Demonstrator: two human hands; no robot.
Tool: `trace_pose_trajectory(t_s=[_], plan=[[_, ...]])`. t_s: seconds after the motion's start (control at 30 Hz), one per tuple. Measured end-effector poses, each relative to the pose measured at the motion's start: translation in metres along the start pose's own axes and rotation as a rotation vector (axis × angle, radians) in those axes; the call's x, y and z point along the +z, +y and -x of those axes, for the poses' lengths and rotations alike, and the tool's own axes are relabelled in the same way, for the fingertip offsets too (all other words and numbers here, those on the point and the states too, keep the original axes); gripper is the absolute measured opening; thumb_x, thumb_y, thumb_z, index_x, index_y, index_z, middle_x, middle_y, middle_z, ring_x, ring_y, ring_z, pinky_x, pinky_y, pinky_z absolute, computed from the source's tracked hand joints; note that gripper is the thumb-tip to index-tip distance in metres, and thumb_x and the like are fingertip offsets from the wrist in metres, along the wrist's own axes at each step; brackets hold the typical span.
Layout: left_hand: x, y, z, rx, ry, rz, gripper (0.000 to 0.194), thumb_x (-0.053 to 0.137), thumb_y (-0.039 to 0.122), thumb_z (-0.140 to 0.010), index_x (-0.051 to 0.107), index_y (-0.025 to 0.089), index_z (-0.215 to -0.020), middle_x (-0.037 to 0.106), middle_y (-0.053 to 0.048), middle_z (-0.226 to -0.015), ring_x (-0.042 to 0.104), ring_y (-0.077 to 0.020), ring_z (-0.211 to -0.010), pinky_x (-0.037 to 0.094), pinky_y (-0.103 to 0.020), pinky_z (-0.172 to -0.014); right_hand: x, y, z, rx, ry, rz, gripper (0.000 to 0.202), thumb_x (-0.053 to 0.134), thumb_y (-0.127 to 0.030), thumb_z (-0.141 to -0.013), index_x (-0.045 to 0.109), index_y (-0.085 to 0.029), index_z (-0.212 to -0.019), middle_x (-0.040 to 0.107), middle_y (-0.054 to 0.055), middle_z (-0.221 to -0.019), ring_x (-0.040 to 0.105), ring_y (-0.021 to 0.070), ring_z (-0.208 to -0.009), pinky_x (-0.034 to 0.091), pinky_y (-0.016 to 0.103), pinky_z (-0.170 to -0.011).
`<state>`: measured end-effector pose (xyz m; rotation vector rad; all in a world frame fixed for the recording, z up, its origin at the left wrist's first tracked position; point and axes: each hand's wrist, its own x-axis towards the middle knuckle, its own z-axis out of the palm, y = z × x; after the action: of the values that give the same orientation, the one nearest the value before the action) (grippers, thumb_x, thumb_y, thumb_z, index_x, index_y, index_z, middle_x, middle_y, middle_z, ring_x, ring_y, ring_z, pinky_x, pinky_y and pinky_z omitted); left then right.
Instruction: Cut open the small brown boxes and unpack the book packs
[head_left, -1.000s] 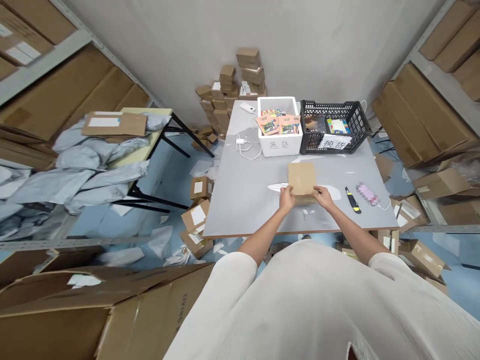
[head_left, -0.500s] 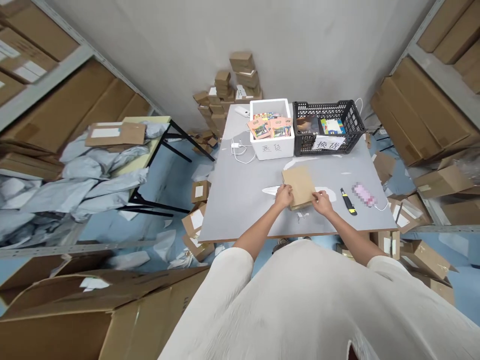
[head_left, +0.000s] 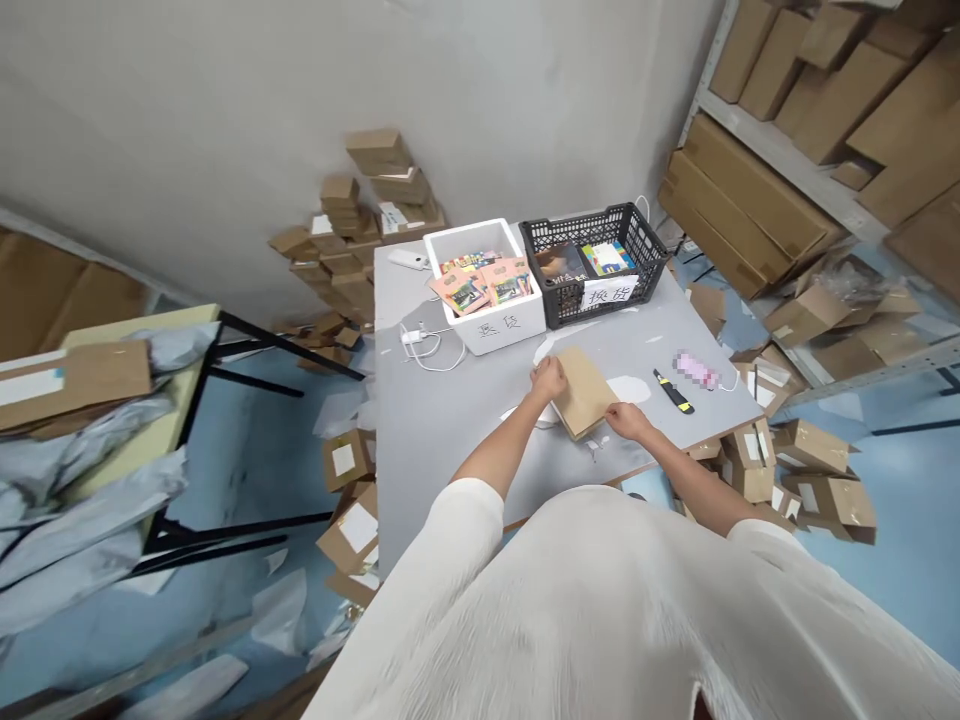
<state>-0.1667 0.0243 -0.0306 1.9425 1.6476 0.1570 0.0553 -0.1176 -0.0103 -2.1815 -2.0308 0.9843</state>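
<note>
A flat brown cardboard parcel [head_left: 585, 393] lies on the grey table in front of me. My left hand [head_left: 548, 379] is closed on its left edge, close to the far corner. At the near right corner, my right hand [head_left: 627, 421] pinches the parcel's edge with curled fingers. Any printing or label on the underside is hidden. To the right of the parcel rests a black and yellow box cutter [head_left: 673, 391], touched by neither hand.
Behind the parcel stand a white foam box [head_left: 501, 328] of booklets and a black plastic crate [head_left: 556, 308] with books. A blurred pink item [head_left: 696, 369] and a white charger cable [head_left: 439, 362] lie on the table [head_left: 442, 440]. Cartons crowd the floor and shelves.
My view has swung to the right, so the table appears turned. Along the parcel's left edge, my left hand has shifted toward the far corner. My right hand stays at the near right corner.
</note>
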Motion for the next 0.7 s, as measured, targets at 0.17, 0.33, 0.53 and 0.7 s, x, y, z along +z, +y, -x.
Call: trace_pose_trajectory(t_s=[0.17,0.33,0.53,0.7], plan=[[-0.004,-0.003,-0.006,0.015,-0.074,-0.049,0.033,0.068,0.027,-0.089,0.061,0.025,-0.121,0.060,-0.016,-0.146,0.050,-0.0376,-0.146,0.039,-0.052,-0.117,0.008,0.003,0.003,0.025,0.046,-0.099,0.030,0.054,-0.024,-0.104,0.082,-0.023,-0.117,0.084,0.009,-0.128,0.075,0.0276,-0.123,0.053,0.031,-0.101],[-0.005,-0.011,0.009,-0.112,-0.058,0.000,0.039,0.072,0.036,-0.088,0.059,0.026,-0.123,0.062,-0.017,-0.144,0.056,-0.0390,-0.140,0.042,-0.051,-0.115,0.005,0.022,-0.013,0.096,0.127,-0.159,0.039,0.060,-0.028,-0.098,0.074,-0.022,-0.134,0.080,0.012,-0.134,0.075,0.0303,-0.122,0.056,0.038,-0.106],[0.012,-0.024,0.050,-0.234,-0.031,0.158,0.057,0.073,0.036,-0.090,0.051,0.026,-0.141,0.069,-0.016,-0.143,0.066,-0.0353,-0.135,0.051,-0.043,-0.107,-0.009,0.047,-0.051,0.076,0.201,-0.308,0.078,0.065,-0.035,-0.089,0.046,-0.023,-0.164,0.073,0.014,-0.147,0.076,0.0318,-0.121,0.059,0.045,-0.109],[0.027,-0.025,0.070,-0.348,0.010,0.368,0.076,0.070,0.029,-0.090,0.041,0.022,-0.160,0.075,-0.016,-0.138,0.072,-0.0335,-0.130,0.054,-0.041,-0.105,-0.021,0.054,-0.081,0.042,0.162,-0.356,0.076,0.066,-0.034,-0.085,0.052,-0.022,-0.159,0.074,0.015,-0.146,0.076,0.0331,-0.122,0.057,0.048,-0.112]])
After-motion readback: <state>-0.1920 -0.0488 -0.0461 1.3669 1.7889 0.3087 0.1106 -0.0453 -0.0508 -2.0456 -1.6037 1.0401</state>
